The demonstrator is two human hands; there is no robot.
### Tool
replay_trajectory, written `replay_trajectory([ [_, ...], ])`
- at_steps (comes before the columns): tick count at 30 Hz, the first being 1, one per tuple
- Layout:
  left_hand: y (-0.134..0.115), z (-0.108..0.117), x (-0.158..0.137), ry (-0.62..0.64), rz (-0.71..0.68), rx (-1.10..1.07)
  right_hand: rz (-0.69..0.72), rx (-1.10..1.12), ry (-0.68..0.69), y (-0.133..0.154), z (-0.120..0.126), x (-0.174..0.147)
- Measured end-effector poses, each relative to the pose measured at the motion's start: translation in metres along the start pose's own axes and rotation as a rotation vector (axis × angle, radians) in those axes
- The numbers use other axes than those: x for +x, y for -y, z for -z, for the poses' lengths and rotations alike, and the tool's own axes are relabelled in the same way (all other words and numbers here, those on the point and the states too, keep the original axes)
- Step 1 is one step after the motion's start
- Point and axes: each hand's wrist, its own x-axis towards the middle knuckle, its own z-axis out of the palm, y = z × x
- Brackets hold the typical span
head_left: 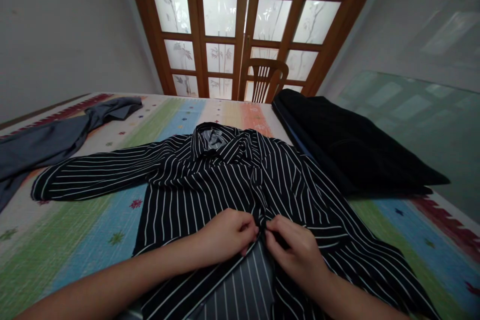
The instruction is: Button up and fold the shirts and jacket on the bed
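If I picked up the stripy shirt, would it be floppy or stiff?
The striped shirt would probably sag and flop, since it already lies in soft wrinkles. The fabric looks thin, so it's probably light. Its outstretched sleeve would likely dangle.

Black white-striped shirt (202,190), partly open

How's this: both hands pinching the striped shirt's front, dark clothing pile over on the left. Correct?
No: the head view shows the dark clothing pile over on the right. Left hand and right hand do pinch the striped shirt at its front.
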Motion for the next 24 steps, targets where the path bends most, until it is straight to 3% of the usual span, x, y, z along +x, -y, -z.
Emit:
replay_trajectory([
  [5, 0.003, 0.000, 0.000, 0.090, -0.007, -0.166, -0.058, 0.023, -0.002, 0.001, -0.001, 0.003],
  [11, 0.004, 0.000, 0.002, 0.086, 0.022, -0.185, -0.167, 0.094, 0.030, 0.007, 0.002, 0.003],
  [20, 0.007, 0.000, 0.005, 0.052, 0.005, -0.159, -0.671, 0.501, 0.131, 0.012, 0.001, 0.006],
  [24, 0.008, -0.001, 0.005, 0.052, 0.002, -0.164, -0.778, 0.663, 0.130, 0.010, -0.002, 0.004],
])
